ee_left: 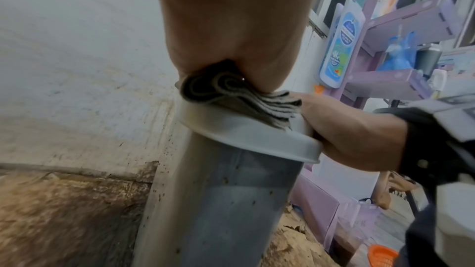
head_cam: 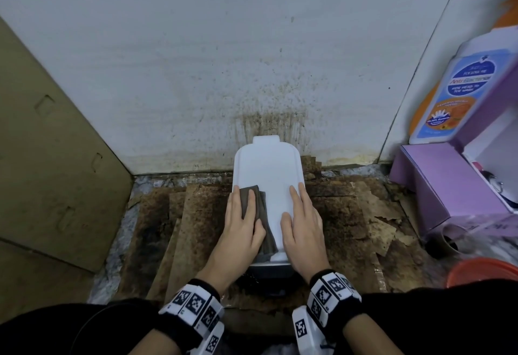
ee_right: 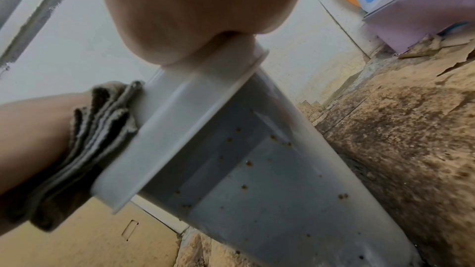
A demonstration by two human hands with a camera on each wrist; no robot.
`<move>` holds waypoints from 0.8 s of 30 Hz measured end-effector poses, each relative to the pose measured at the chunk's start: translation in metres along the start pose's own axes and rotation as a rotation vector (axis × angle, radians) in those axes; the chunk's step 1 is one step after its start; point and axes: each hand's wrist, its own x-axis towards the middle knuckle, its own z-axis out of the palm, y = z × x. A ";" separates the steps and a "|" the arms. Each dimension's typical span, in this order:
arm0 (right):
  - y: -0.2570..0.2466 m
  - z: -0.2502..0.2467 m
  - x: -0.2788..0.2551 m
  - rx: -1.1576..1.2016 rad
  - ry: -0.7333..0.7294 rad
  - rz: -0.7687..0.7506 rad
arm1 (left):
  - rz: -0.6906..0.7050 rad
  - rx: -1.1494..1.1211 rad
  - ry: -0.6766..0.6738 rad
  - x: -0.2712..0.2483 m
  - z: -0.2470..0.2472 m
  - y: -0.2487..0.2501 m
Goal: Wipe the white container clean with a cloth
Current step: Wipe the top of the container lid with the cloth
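A tall white container stands on the floor against the wall, its flat white lid [head_cam: 267, 169] facing up and its grey speckled body [ee_left: 218, 200] below. My left hand [head_cam: 242, 220] presses a folded grey cloth [head_cam: 249, 196] flat onto the lid's left side with straight fingers. The cloth [ee_left: 231, 92] bunches in layers under that palm. My right hand [head_cam: 304, 220] lies flat on the lid's right edge, fingers straight. In the right wrist view the container's side [ee_right: 257, 170] carries small brown specks, and the cloth [ee_right: 97, 129] hangs over the lid's rim.
A cardboard sheet [head_cam: 56, 144] leans at the left. The wall [head_cam: 269, 119] behind is spattered brown. Stained, peeling brown covering [head_cam: 190, 214] lies on the floor. At the right stand a purple shelf [head_cam: 448, 186], a wash bottle [head_cam: 454, 93], a dark cup [head_cam: 443, 242] and an orange bowl [head_cam: 482, 270].
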 end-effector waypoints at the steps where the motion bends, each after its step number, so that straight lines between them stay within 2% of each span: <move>1: 0.000 0.000 0.000 0.002 0.000 0.001 | 0.008 -0.016 -0.016 0.002 -0.002 0.001; 4: 0.000 -0.001 0.000 0.000 -0.005 0.000 | -0.018 -0.072 -0.057 0.013 -0.009 0.002; 8: 0.001 0.001 0.001 -0.010 -0.007 -0.014 | -0.053 -0.040 -0.140 0.041 -0.018 -0.004; 12: 0.002 0.002 0.002 -0.001 -0.018 -0.007 | -0.023 -0.007 -0.181 0.069 -0.028 -0.004; 17: 0.002 0.003 0.000 -0.001 0.002 -0.002 | -0.090 -0.065 -0.074 0.079 -0.025 -0.003; 21: 0.003 0.004 -0.001 -0.007 0.006 -0.001 | -0.052 -0.013 -0.101 0.063 -0.020 -0.001; 24: 0.003 0.004 0.000 -0.015 0.023 -0.012 | -0.037 -0.029 -0.043 0.040 -0.014 0.001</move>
